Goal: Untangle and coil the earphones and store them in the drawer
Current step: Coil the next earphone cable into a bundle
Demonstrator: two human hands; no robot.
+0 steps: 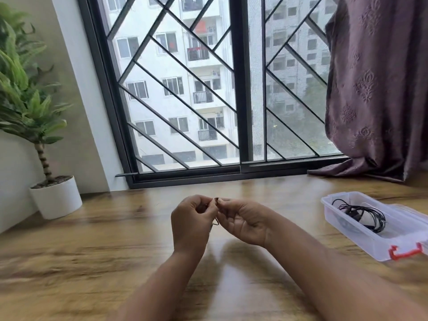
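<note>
Only the head view to go on. Both hands were up together at dead centre, over the wooden table (pixel 92 239). The left hand (pixel 192 218) and the right hand (pixel 245 220) each had curled fingers pinching the same thin dark strand (pixel 215 200), fingertips nearly touching. A little loop of it poked out below, between the palms. Honestly it was too small and blurry to tell if that was a tie or a bit of cable.

The earphones (pixel 361 213) themselves sat way off at about 3 o'clock, a loose black bundle inside a clear box (pixel 361 242) with a red latch (pixel 405 252). The lid was open. No drawer was showing anywhere.

What could've gone wrong, in my opinion: the strand was tiny, so a pinch that light could let it slip and drop onto the wood grain, where it'd be hard to spot. The bundle looked loosely heaped, so yanking it out by one loop would probably tighten any knots. The box was light plastic near the table's right side, and a careless reach could shove it.

A potted plant (pixel 55 195) stood at 9 o'clock and a curtain (pixel 379 89) hung at 2.
</note>
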